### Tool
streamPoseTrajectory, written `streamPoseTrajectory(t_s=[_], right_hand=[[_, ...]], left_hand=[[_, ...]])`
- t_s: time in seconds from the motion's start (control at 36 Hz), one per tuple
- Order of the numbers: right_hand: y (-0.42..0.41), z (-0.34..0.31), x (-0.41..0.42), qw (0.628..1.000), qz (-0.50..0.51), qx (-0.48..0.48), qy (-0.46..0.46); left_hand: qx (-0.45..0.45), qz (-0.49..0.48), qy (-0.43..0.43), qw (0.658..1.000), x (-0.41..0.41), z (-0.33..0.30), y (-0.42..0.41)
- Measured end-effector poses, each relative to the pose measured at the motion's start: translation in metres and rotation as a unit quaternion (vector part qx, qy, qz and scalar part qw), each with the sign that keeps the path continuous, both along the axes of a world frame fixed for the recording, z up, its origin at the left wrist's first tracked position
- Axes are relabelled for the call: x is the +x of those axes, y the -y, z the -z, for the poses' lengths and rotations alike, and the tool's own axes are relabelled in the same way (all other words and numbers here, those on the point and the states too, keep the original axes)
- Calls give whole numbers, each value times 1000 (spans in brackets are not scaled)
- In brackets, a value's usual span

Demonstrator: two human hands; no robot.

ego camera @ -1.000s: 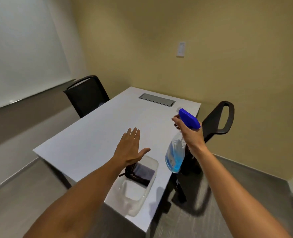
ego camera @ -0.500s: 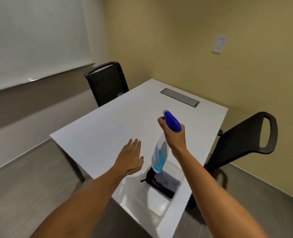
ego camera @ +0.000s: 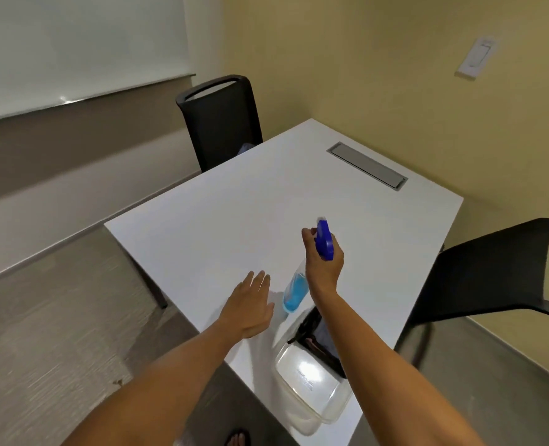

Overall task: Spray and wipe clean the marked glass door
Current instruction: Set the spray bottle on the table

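**A:** Nearest to me, what lies at the table's front corner?

**B:** A clear plastic tub (ego camera: 311, 386) on the white table (ego camera: 250, 207), with a dark cloth (ego camera: 313, 336) bunched in its far end. I judge the cloth soft and light; I would pinch it anywhere along a fold. The tub looks thin-walled and easily slid.

**A:** And my hands?

**B:** My left hand (ego camera: 250, 305) is spread flat, fingers loose, grasping nothing, low over the table just left of the bottle; I cannot tell whether it touches the top. My right hand (ego camera: 326, 263) is closed around the neck of the spray bottle (ego camera: 295, 292), below its blue trigger head (ego camera: 324, 241), with the forefinger up by the trigger. The bottle hangs tilted above the table, just beyond the tub.

**A:** How will the bottle handle?

**B:** Blue liquid fills only its lower part, so I judge it light and bottom-weighted. The smooth body may slip; the neck is the sound hold.

**A:** Farther off?

**B:** A grey cable hatch (ego camera: 368, 165), two black chairs (ego camera: 221, 123), a whiteboard (ego camera: 73, 49) and a wall switch (ego camera: 477, 57).

**A:** The glass door?

**B:** Not in view; neither spraying nor wiping has a target here yet.
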State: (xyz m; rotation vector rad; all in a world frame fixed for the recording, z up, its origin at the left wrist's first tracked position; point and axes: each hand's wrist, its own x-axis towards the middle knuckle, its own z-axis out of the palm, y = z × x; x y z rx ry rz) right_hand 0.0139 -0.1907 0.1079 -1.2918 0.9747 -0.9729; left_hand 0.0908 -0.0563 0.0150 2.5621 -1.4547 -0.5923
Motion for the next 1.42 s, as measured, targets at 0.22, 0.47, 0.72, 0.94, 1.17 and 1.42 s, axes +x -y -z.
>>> streamPoseTrajectory(t_s=[0.22, 0.47, 0.72, 0.94, 1.17, 1.42], right_hand=[[-6, 35, 13, 998, 53, -13, -33], [-6, 52, 12, 997, 34, -29, -63], [-9, 65, -27, 975, -71, -40, -204], [-11, 75, -93, 945, -81, -92, -304], [-4, 80, -134, 915, -60, -115, -381], [1, 96, -144, 843, -152, -81, -510]], left_hand=[[-5, 10, -46, 999, -12, 8, -3], [-92, 32, -76, 992, -24, 10, 1], [-112, 47, -110, 987, -39, 7, 19], [-100, 119, -115, 981, -59, 0, 47], [-40, 158, -115, 980, -83, 6, 91], [74, 237, 25, 968, -97, 35, 119]])
